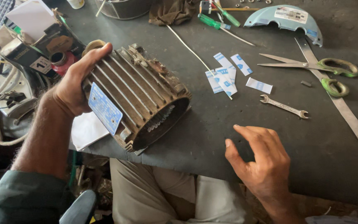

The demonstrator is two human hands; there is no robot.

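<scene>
My left hand (74, 86) grips a ribbed, dirty metal motor housing (139, 95) by its far end. The housing lies tilted on the dark table (245, 124) near the front edge, its open end facing me. A blue nameplate (105, 108) sits on its side. My right hand (262, 159) hovers over the table's front edge to the right of the housing, fingers spread, holding nothing. A small open-ended spanner (284, 107) lies just beyond it.
Green-handled scissors (324, 70), a long metal strip (344, 110), white-and-blue paper slips (228, 72), a white cable tie (195, 54), green screwdrivers (220, 20), a pale blue curved cover (286, 18) and a rag (172, 11) lie on the table. Boxes and wires (25, 45) crowd the left.
</scene>
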